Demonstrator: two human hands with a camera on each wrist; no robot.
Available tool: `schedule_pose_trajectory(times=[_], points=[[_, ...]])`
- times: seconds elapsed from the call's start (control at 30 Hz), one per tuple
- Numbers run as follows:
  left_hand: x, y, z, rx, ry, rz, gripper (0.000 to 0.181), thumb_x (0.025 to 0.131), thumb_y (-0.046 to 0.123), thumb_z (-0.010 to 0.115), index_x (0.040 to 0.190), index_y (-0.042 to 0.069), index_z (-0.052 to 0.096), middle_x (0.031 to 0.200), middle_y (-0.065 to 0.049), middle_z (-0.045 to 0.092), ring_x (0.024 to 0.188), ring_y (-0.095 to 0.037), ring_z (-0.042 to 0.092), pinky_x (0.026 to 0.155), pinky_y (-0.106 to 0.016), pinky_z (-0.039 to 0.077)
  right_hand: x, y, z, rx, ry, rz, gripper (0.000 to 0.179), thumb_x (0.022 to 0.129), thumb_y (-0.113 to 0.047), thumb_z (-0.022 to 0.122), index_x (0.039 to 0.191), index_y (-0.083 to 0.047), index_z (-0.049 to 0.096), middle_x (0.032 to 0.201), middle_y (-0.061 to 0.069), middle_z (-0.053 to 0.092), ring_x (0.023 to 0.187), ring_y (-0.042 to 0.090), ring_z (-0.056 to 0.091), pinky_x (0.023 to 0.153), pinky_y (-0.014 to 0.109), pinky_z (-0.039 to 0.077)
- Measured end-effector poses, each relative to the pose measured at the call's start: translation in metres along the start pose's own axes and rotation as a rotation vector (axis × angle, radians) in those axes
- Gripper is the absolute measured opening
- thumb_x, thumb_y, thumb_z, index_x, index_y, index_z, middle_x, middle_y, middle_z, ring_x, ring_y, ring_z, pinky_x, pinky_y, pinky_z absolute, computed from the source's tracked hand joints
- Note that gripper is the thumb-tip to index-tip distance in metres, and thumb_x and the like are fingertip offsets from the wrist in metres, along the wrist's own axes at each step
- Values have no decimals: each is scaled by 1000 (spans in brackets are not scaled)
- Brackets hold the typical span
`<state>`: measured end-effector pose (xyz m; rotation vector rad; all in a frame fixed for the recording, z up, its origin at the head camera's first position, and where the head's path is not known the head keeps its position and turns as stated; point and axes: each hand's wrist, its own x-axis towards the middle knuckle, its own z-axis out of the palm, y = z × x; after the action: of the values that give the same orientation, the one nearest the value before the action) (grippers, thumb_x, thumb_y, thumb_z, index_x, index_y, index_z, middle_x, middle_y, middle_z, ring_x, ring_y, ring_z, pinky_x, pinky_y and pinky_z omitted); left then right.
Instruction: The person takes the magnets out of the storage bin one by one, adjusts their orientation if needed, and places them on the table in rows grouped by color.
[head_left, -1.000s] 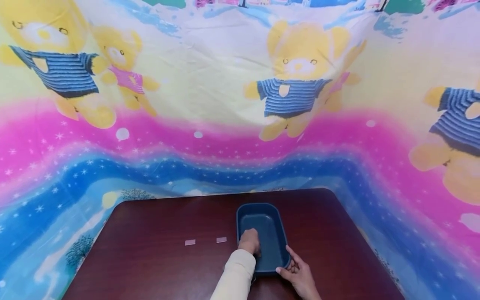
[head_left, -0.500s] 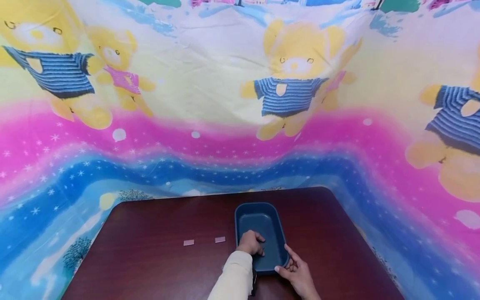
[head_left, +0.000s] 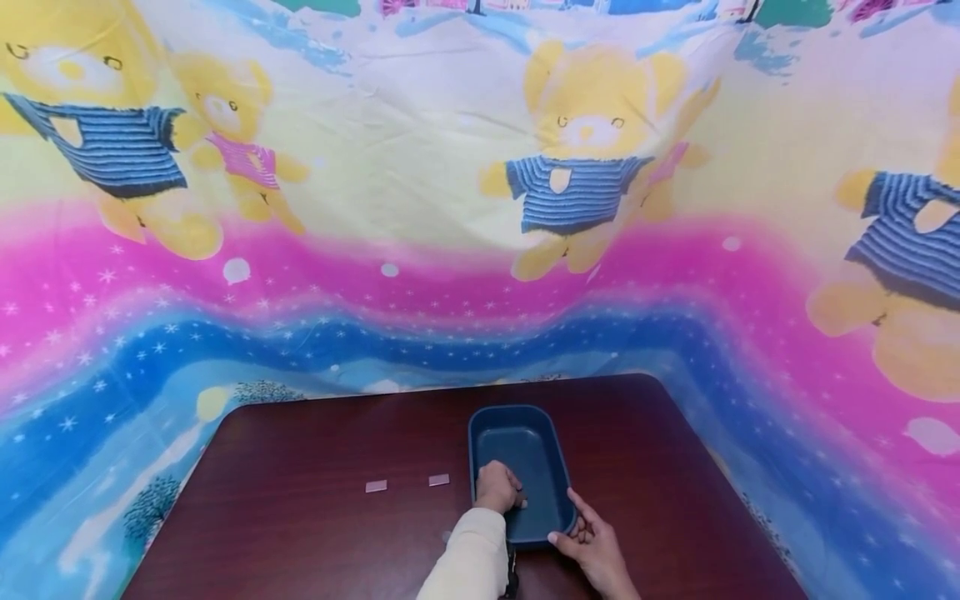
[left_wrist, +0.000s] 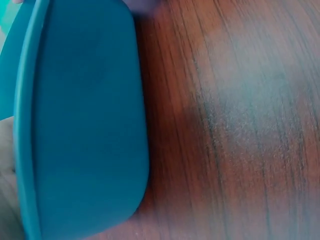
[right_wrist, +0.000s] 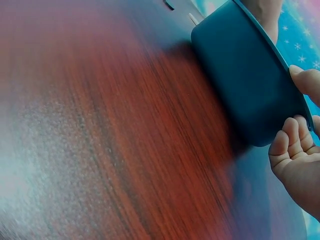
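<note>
A dark blue rectangular tub with rounded corners stands on the table, its long side running away from me. My left hand reaches over the left wall into it, fingers bent down toward the floor of the tub. Whether anything is between those fingertips is hidden. My right hand grips the near right corner, thumb on the rim and other fingers against the outer wall; the right wrist view shows these curled fingers. Two small flat pinkish rectangles, a left one and a right one, lie left of the tub.
The dark red-brown wooden table has rounded far corners. Behind and around it hangs a cloth printed with bears. Beside my left sleeve a small pale thing barely shows on the table.
My left hand's fingers spread apart half a second ago and have drawn together again, still inside the tub. The right hand keeps its grip. The view has shifted slightly.
</note>
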<state>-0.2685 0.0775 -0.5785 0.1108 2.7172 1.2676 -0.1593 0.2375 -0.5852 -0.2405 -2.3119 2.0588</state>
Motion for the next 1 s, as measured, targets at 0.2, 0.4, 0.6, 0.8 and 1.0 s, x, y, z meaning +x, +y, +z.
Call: schedule_pose_trajectory(times=[0.2, 0.4, 0.6, 0.8, 1.0], points=[[-2, -6, 6, 2, 46, 40, 19, 57, 10, 88, 65, 16, 72, 66, 8, 62, 67, -10, 57, 62, -29, 49, -9, -15, 3, 48, -10, -35, 75, 74, 5, 73, 138, 7, 35, 73, 10, 51, 57, 12, 48, 51, 23, 42], [-3, -6, 8, -54, 26, 43, 17, 62, 16, 87, 68, 18, 71, 69, 10, 60, 66, -9, 53, 61, -31, 47, -9, -18, 3, 42, -14, 3, 74, 75, 3, 73, 139, 5, 35, 74, 10, 51, 58, 14, 49, 52, 24, 42], [0, -3, 9, -171, 17, 25, 14, 66, 11, 83, 71, 15, 71, 70, 8, 60, 64, -10, 52, 57, -30, 47, -2, -2, 1, 9, 16, -13, 75, 75, 1, 75, 140, 0, 38, 73, 9, 51, 57, 13, 48, 51, 24, 42], [0, -2, 9, -235, 24, 45, 13, 66, 11, 83, 72, 14, 71, 70, 7, 60, 65, -10, 52, 59, -30, 47, -2, 0, 1, 2, 36, -25, 73, 74, 0, 76, 138, -1, 41, 72, 8, 51, 56, 13, 48, 50, 24, 42], [-1, 0, 5, -359, -13, 108, 15, 67, 8, 83, 77, 10, 71, 70, 5, 64, 64, -8, 58, 61, -29, 49, -2, -1, 1, -18, 31, -45, 73, 75, -1, 75, 138, 2, 39, 73, 8, 52, 57, 13, 49, 51, 25, 43]])
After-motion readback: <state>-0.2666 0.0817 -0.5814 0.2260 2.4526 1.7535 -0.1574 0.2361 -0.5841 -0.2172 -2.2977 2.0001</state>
